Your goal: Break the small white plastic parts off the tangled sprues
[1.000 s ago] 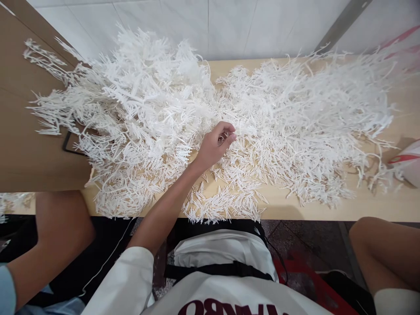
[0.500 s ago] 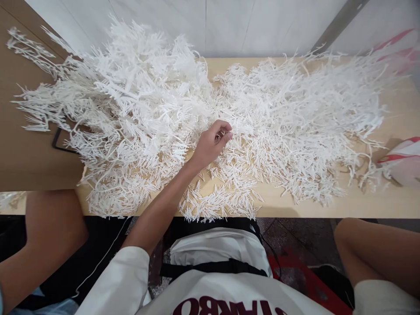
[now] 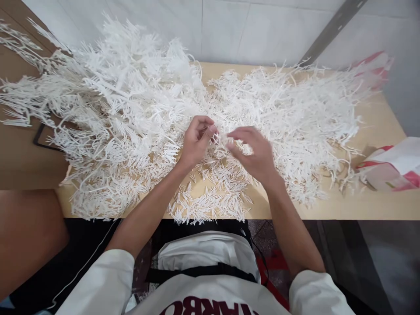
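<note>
My left hand (image 3: 197, 139) is over the middle of the table, thumb and fingers pinched on a small white branched plastic piece (image 3: 217, 138). Just to its right is my right hand (image 3: 254, 151), slightly blurred, with its thumb and fingers apart and pointing at that piece. Behind and left of the hands rises a tall heap of white branched plastic sprigs (image 3: 131, 96). A second, lower heap of similar sprigs (image 3: 295, 109) spreads to the right. Below the hands, loose thin white sticks (image 3: 210, 203) lie scattered by the front edge.
A cardboard box (image 3: 29, 162) stands at the left, partly under the sprigs. At the right end of the wooden table (image 3: 370, 210) sits a red-and-white plastic bag (image 3: 390, 166). Another person's arm (image 3: 29, 236) is at the lower left. A tiled wall (image 3: 223, 30) runs behind.
My right hand has come up from the lower right, beside my left hand. My left hand has shifted slightly left, and the view has turned a little to the right.
</note>
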A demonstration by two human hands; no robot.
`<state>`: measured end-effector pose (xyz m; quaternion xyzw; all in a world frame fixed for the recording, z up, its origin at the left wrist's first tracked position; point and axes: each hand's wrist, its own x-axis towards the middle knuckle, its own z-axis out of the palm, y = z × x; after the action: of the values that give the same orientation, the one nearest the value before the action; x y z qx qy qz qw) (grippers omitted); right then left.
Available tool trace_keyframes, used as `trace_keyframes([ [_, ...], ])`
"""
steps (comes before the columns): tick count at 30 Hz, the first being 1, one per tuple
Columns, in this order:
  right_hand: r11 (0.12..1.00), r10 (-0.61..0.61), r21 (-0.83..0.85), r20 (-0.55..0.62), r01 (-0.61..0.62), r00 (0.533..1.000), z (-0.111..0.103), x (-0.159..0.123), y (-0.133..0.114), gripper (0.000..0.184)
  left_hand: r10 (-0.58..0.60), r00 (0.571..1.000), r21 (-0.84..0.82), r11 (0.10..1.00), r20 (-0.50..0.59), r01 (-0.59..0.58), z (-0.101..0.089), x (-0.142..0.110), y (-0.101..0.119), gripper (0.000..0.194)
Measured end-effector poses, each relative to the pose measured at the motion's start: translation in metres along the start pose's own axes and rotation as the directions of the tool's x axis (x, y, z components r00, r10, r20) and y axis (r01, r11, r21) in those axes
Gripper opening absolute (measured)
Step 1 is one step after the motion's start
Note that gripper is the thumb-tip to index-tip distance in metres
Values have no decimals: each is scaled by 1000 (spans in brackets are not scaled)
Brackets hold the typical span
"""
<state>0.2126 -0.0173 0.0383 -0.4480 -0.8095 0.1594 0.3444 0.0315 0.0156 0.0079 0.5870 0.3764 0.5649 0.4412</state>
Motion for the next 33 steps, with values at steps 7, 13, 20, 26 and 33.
trace_keyframes([
  [7, 992, -50, 114, 16, 48, 999, 23, 1, 19, 39, 67, 993, -4, 998, -97, -67, 5, 0, -3, 22],
  [13, 982, 156, 133, -142, -137, 978, 25, -5, 9, 25, 40, 998, 103, 994, -47, -35, 1, -1, 7, 27],
  [20, 895, 319, 384, -191, -229, 928, 28, -7, 7, 46, 17, 963, 242, 967, 269, -84, -3, -1, 26, 28],
  [26, 850, 415, 455, -264, -267, 871, 22, -4, -2, 33, 148, 963, 292, 932, 226, -212, 1, -2, 14, 19],
  [33, 801, 488, 513, -261, -309, 833, 17, -5, -3, 30, 479, 846, 591, 620, 235, -516, 3, -11, 9, 12],
])
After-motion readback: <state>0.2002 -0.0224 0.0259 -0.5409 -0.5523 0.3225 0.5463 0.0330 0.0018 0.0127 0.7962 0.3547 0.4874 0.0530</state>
